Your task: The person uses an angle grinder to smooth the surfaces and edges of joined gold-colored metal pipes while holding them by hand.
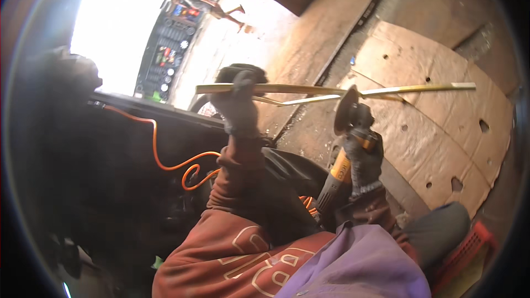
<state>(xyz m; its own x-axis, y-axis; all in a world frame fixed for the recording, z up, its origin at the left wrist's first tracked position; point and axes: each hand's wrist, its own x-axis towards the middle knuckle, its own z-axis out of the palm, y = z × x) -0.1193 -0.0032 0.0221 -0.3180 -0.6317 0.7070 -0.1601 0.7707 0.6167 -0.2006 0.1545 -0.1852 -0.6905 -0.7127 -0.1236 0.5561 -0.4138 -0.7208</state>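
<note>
My left hand (240, 105), in a dark glove, is closed round a long, thin yellowish metal bar (298, 88) held out level before me. My right hand (364, 157), gloved too, grips the yellow and grey body of an angle grinder (338, 166). Its round disc (345, 111) stands on edge at the right part of the bar; whether it touches the metal I cannot tell. Another thin bar (425, 88) runs from behind the disc out to the right. A dark rounded thing (243, 70) shows just beyond my left hand, too blurred to name.
A sheet of brown cardboard (419, 116) with several holes covers the floor at right. An orange cord (156, 143) loops at left beside a dark bulky object. A red plastic crate (466, 251) sits at lower right. Far off, a person (207, 4) is in the bright opening.
</note>
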